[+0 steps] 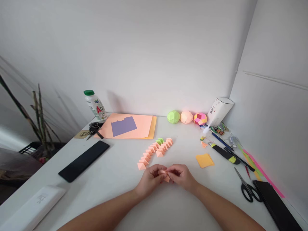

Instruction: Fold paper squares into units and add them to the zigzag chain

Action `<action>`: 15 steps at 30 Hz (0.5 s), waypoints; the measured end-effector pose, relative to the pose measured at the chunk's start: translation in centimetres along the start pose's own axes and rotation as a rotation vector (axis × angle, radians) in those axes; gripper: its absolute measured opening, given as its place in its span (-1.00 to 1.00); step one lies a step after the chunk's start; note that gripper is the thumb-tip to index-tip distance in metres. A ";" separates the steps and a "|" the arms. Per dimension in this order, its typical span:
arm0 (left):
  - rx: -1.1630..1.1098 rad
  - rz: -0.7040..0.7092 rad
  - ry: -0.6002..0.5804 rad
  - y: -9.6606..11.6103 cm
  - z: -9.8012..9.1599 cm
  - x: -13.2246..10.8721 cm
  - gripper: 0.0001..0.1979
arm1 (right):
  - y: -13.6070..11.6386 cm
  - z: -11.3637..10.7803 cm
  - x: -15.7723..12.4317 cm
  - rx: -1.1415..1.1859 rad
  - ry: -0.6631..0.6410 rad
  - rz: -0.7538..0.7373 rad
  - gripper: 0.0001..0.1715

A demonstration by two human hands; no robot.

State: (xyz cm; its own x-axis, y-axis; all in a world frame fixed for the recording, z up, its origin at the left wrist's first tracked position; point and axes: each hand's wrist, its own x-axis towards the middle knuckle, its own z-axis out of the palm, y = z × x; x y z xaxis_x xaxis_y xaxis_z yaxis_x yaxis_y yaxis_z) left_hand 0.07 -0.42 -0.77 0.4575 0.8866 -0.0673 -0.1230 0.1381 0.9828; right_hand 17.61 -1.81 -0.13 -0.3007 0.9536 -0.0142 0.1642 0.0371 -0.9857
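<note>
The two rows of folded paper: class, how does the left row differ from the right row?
The left row is longer; the right row is shorter. The left row has green pieces at its far end, while the right row looks all peach. The left row reaches nearer the camera than the right row. Both lie on the table, slanting away rightward.

Open room leftward; 2 paper rows (148, 154) ahead.

Paper pcs (148, 153) L of scissors (245, 183)
</note>
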 end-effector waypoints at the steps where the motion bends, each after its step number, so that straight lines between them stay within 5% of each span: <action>1: -0.008 -0.002 0.006 -0.1 0.0 0.0 -0.78 | 0.1 0.0 0.0 0.007 0.008 0.002 -0.81; 15: -0.001 -0.005 0.035 -0.4 0.0 0.2 -0.78 | -0.3 0.4 0.1 -0.212 0.085 -0.146 -0.87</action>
State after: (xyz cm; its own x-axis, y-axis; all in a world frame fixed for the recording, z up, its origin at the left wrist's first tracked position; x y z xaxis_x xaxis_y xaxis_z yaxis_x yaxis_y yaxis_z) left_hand 0.22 -0.28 -1.17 0.4268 0.9009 -0.0782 -0.1219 0.1429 0.9822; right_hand 17.14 -1.90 0.12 -0.2575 0.9548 0.1488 0.3205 0.2297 -0.9190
